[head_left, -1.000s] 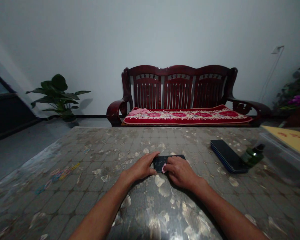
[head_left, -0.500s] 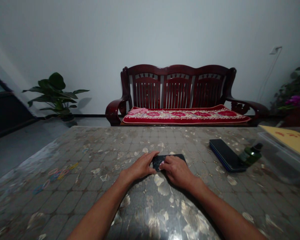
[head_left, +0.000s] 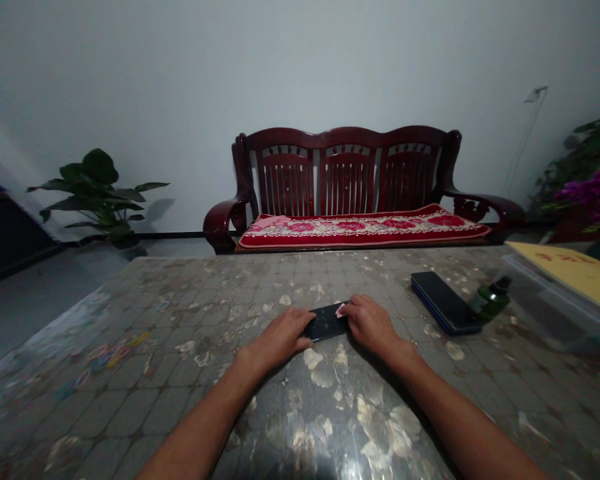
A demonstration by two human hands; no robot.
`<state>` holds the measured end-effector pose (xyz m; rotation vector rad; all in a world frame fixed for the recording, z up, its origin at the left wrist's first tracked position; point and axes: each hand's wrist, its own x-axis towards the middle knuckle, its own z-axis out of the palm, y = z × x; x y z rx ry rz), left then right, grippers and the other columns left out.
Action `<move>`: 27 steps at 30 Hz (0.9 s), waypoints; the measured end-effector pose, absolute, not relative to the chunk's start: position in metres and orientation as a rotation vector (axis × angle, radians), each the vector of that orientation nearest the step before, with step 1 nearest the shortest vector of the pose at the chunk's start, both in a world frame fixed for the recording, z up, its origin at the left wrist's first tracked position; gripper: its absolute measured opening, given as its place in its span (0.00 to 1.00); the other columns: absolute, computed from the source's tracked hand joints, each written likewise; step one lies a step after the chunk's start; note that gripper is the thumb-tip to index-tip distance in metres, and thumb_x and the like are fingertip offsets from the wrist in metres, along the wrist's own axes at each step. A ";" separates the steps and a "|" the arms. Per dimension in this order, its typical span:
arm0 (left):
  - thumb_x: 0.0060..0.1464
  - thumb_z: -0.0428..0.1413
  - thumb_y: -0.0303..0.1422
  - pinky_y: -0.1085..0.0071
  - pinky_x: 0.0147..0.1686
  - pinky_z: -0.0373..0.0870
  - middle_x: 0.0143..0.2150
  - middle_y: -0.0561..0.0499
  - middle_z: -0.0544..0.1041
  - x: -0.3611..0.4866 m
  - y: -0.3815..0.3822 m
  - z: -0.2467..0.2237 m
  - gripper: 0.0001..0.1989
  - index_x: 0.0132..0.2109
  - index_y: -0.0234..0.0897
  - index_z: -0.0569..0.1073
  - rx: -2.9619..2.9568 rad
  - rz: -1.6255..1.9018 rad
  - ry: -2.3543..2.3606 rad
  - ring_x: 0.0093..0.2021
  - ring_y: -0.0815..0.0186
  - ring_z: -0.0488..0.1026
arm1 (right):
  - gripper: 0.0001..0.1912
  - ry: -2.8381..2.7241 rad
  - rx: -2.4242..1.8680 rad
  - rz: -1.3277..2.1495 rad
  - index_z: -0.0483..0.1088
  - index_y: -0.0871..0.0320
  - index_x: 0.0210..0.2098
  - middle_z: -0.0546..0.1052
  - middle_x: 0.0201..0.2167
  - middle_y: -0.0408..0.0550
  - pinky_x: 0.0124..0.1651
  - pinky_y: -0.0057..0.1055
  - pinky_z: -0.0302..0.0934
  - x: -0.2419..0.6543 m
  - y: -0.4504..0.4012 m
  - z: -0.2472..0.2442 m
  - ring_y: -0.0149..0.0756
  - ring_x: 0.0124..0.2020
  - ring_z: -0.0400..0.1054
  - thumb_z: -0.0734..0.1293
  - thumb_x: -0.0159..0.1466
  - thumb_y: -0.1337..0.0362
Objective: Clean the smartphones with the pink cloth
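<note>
A black smartphone lies flat on the table between my hands, with faint spots on its dark glass. My left hand grips its left end, fingers at the far edge and thumb at the near one. Over the right end, my right hand is closed on a small pink cloth, pressed to the screen near the far edge. Only a corner of the cloth shows; the rest is hidden under the fingers. The right end of the phone is partly covered by that hand.
Right of my hands are a stack of dark phones, a green bottle and a clear plastic box with a yellow sheet on top. Colourful rubber bands lie at the left on the patterned tabletop. Behind stands a wooden bench.
My right hand has moved right and slightly away from me across the phone with the cloth, baring more screen. My left hand stays at the left end. The view has shifted slightly right.
</note>
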<state>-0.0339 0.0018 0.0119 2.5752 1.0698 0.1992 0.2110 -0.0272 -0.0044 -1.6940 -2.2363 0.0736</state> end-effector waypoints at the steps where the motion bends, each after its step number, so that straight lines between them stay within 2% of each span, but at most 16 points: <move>1: 0.56 0.63 0.30 0.57 0.62 0.64 0.63 0.40 0.71 -0.032 0.000 0.014 0.27 0.61 0.37 0.69 2.601 0.181 1.074 0.61 0.52 0.68 | 0.17 -2.170 -1.761 0.087 0.80 0.52 0.44 0.77 0.39 0.49 0.46 0.30 0.58 0.217 -0.025 -0.005 0.39 0.45 0.69 0.62 0.66 0.73; 5: 0.57 0.61 0.30 0.55 0.60 0.66 0.61 0.38 0.72 -0.023 -0.006 0.016 0.24 0.60 0.37 0.70 2.691 0.073 1.125 0.60 0.48 0.70 | 0.17 -1.944 -1.847 0.163 0.80 0.53 0.46 0.78 0.39 0.49 0.45 0.29 0.60 0.233 -0.017 -0.012 0.38 0.43 0.71 0.62 0.66 0.71; 11: 0.59 0.57 0.28 0.53 0.60 0.66 0.64 0.35 0.69 -0.019 -0.004 0.002 0.25 0.63 0.37 0.68 2.765 0.090 1.127 0.60 0.48 0.70 | 0.14 -1.680 -1.728 0.272 0.81 0.53 0.40 0.81 0.36 0.47 0.41 0.31 0.63 0.240 -0.007 -0.028 0.39 0.38 0.74 0.63 0.64 0.66; 16: 0.61 0.53 0.27 0.57 0.60 0.67 0.62 0.37 0.72 -0.018 0.000 0.001 0.24 0.64 0.36 0.67 2.797 0.097 1.149 0.57 0.52 0.73 | 0.13 -1.415 -1.562 0.504 0.81 0.54 0.38 0.82 0.36 0.48 0.43 0.35 0.66 0.246 0.005 -0.029 0.43 0.39 0.74 0.66 0.62 0.57; 19: 0.63 0.50 0.27 0.61 0.56 0.71 0.57 0.41 0.77 -0.018 0.002 0.005 0.23 0.64 0.38 0.67 2.770 0.109 1.172 0.54 0.56 0.76 | 0.15 -1.310 -1.476 0.398 0.81 0.56 0.39 0.81 0.36 0.50 0.46 0.36 0.66 0.248 0.005 -0.023 0.43 0.40 0.74 0.65 0.63 0.55; 23: 0.66 0.48 0.29 0.64 0.51 0.73 0.52 0.41 0.80 -0.019 0.006 0.005 0.21 0.63 0.36 0.68 2.740 0.094 1.222 0.50 0.56 0.78 | 0.14 -1.430 -1.413 0.070 0.80 0.56 0.41 0.78 0.36 0.50 0.45 0.34 0.65 0.246 -0.007 -0.014 0.40 0.40 0.72 0.62 0.67 0.61; 27: 0.67 0.47 0.30 0.65 0.50 0.73 0.52 0.42 0.80 -0.020 0.009 0.002 0.20 0.63 0.38 0.69 2.731 0.090 1.266 0.50 0.57 0.79 | 0.15 -1.696 -1.393 -0.091 0.78 0.56 0.45 0.76 0.37 0.50 0.44 0.31 0.63 0.240 -0.017 -0.012 0.39 0.40 0.71 0.61 0.66 0.70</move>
